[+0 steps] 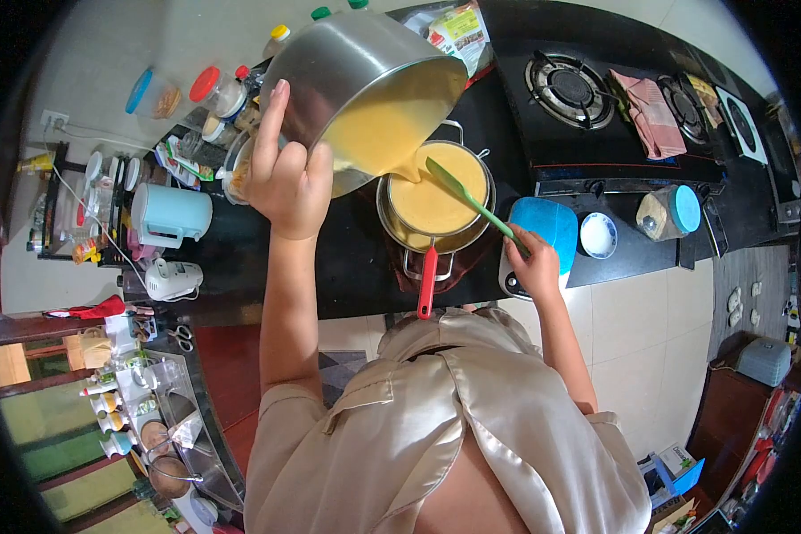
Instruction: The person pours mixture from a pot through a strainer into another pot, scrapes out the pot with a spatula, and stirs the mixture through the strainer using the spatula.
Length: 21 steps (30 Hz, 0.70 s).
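At frame centre, the left hand (pixel 287 182) grips the tilted steel mixing bowl (pixel 347 76), its yellow batter falling lower-right into the red-handled sieve (pixel 436 205); the right hand (pixel 536 258) clasps the green silicone spatula (pixel 467 198).

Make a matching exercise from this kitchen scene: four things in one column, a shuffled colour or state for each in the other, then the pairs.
Things:
1. steel bowl
2. spatula
3. strainer handle
4. small dish

Colour or state:
A. red, pointing toward the person
B. tilted, pouring yellow batter
C. green, held in the right hand
D. white with a blue rim, on the black counter

Pairs: 1-B, 2-C, 3-A, 4-D. The left hand tips the bowl.
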Tool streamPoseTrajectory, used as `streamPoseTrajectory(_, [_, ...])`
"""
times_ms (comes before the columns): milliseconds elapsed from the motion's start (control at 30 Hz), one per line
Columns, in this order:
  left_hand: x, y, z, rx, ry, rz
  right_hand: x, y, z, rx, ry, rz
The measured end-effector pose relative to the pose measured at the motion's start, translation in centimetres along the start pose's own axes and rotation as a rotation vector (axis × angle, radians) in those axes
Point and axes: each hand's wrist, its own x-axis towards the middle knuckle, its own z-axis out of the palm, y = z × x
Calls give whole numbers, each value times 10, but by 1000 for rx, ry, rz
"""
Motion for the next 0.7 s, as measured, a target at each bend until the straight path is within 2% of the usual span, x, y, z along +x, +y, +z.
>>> streamPoseTrajectory(200, [2,-4,-7,-106,73,190,0,-1,0,-5,-1,-2])
streamPoseTrajectory(433, [11,0,-16,-149,104,246,-1,1,3,24,26,-18])
streamPoseTrajectory(500, [14,-5,-13,-106,232,283,-1,-1,1,27,27,-36])
streamPoseTrajectory(633, [16,-2,-12,-185,186,234,0,-9,-7,123,27,28])
streamPoseTrajectory(700, [15,-5,-4,-69,101,102,4,-8,-10,131,80,-16])
